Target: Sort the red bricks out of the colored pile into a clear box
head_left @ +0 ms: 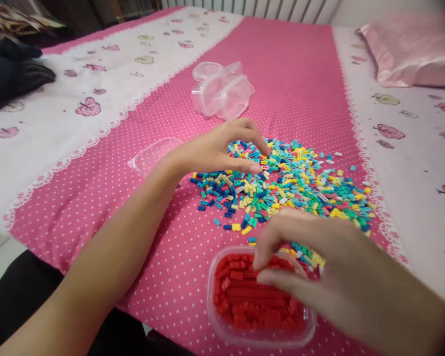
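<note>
My left hand (230,146) reaches over a spread pile of small coloured toy building bricks (292,178). Its thumb and fingers are apart, with the tips at the bricks and nothing visibly held. Closer to me, my right hand (311,252) hangs over the right part of a clear plastic container (209,296). Thumb and index fingertip come together in a pinch above the red bricks (252,296) inside it. Whatever may be between those fingertips is too blurred and hidden to make out. The hand covers part of the container and the pile's near edge.
Several clear plastic containers (222,94) stand together farther back on the pink dotted bedsheet (292,69). A transparent lid (154,153) lies left of the pile, partly behind my left forearm. A pink pillow (415,49) is at the far right, and dark cloth (15,74) lies at the left.
</note>
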{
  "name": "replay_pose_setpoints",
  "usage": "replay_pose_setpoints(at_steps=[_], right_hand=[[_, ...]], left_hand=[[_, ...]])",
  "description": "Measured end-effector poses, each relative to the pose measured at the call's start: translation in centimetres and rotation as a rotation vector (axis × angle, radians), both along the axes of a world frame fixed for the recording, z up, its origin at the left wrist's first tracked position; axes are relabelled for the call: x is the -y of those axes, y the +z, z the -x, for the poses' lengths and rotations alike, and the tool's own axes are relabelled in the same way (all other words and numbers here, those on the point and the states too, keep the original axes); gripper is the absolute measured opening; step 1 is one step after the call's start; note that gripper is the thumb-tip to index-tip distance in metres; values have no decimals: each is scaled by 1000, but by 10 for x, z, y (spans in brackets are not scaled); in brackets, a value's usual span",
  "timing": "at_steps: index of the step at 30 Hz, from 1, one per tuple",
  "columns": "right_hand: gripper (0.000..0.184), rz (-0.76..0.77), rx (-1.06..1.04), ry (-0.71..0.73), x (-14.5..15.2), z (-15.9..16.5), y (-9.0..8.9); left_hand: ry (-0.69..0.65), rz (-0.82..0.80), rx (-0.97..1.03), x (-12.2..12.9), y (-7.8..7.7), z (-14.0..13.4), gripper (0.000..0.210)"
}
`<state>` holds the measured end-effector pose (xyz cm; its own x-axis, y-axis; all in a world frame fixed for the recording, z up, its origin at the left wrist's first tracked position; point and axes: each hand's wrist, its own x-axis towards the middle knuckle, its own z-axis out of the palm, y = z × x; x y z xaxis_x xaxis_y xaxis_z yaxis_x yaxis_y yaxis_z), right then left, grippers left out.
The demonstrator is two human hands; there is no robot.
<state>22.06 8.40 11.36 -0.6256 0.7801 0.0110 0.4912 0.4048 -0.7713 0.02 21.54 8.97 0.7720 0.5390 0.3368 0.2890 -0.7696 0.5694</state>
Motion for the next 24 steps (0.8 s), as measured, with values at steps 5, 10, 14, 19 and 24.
replay_pose_setpoints(at_steps=[5,10,14,19,24], right_hand=[[30,-94,177,154,18,11,-5],[26,-152,236,148,14,11,-14],[28,-195,234,163,13,14,-17],[29,-189,217,171,13,16,-19],[33,-156,210,114,11,15,-19]], left_hand=[[-11,-70,-151,-5,-17,-3,35],[18,-74,-165,-6,-21,-3,30],[51,-98,-184,-8,-22,1,30],[51,-111,-218,-8,-23,0,29],[57,-114,-216,-7,-23,0,28]])
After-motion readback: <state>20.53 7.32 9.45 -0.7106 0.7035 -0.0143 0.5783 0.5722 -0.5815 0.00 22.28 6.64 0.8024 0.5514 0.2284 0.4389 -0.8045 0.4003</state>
